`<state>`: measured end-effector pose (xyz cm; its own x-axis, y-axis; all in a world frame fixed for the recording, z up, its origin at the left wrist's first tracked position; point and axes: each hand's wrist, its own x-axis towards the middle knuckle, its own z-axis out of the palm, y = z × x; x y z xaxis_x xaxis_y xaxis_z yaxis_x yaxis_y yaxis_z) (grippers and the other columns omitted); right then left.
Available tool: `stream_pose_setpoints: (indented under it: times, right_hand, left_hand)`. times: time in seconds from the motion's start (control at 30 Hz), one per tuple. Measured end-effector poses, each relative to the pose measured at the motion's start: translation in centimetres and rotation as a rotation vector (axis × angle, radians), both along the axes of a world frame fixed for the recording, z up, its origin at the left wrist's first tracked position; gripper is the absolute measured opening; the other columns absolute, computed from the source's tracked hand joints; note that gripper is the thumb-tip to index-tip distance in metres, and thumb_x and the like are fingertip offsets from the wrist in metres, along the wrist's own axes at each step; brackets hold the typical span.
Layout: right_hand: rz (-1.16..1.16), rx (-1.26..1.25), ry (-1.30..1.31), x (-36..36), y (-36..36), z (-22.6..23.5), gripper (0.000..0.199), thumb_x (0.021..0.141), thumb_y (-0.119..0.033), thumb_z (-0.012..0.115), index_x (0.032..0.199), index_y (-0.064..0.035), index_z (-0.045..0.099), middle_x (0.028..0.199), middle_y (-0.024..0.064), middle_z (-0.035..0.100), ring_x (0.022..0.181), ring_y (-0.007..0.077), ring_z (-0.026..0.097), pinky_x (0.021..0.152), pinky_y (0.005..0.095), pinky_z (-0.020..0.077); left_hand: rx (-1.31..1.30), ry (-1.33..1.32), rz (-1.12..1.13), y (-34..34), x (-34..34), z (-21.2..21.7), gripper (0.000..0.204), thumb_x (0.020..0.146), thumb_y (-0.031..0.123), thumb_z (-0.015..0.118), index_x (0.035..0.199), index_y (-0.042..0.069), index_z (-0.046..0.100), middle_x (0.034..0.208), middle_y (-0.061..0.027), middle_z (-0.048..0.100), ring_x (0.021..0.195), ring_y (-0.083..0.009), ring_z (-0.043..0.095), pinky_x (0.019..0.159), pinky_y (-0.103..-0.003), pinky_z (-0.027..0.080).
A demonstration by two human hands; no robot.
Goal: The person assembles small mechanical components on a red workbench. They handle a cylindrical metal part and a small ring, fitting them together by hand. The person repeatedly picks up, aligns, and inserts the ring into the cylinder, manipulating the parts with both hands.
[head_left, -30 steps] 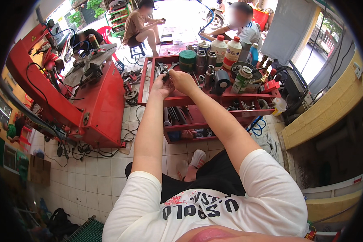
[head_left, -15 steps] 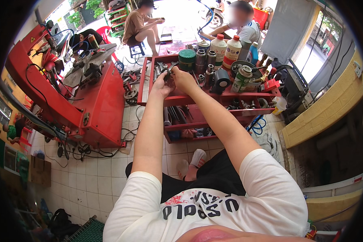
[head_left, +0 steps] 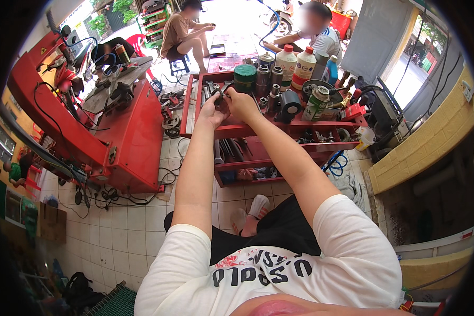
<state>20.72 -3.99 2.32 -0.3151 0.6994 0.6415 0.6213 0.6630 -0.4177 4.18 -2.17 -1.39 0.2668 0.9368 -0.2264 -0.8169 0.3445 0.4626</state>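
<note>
Standing ahead, a red metal tool cart [head_left: 187, 108] carries two pale plastic bottles with red caps [head_left: 304, 68]. Over its left end, the bare right hand [head_left: 240, 107] bunches its fingers narrowly beside the bare left hand [head_left: 211, 112], whose fingers curl round a small dark part [head_left: 219, 99]; whether the right grips it, I cannot tell.

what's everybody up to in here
A person in a white T-shirt has both hands together over the left end of a red tool cart. The left hand holds a small dark part, too small to identify; the right hand is right up against it, its exact grip unclear. To the right on the cart stand a green tub and a spray can. Beyond it, another person sits on a low stool.
</note>
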Motion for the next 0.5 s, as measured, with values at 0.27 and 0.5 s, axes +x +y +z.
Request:
stream_pose_setpoints:
  times: [0.27,0.5]
  right_hand:
    - [-0.017,0.026,-0.043,0.3,0.2,-0.3,0.021,0.101,-0.030,0.058,0.101,-0.0086,0.058,0.078,0.0212,0.070,0.076,0.0442,0.069,0.066,0.0569,0.0516]
    - [-0.011,0.015,-0.030,0.3,0.0,0.0,0.023,0.101,-0.031,0.057,0.100,-0.0082,0.059,0.080,0.0212,0.071,0.077,0.0445,0.069,0.067,0.0574,0.0523]
  left_hand:
    - [-0.044,0.042,0.030,-1.2,0.6,1.1,0.019,0.103,0.027,0.060,0.112,0.011,0.061,0.105,-0.0034,0.068,0.099,-0.0204,0.067,0.094,-0.048,0.049]
    - [-0.068,0.106,0.061,-1.1,0.6,1.1,0.021,0.100,0.030,0.063,0.114,0.014,0.061,0.106,-0.0040,0.068,0.101,-0.0230,0.066,0.097,-0.051,0.047]
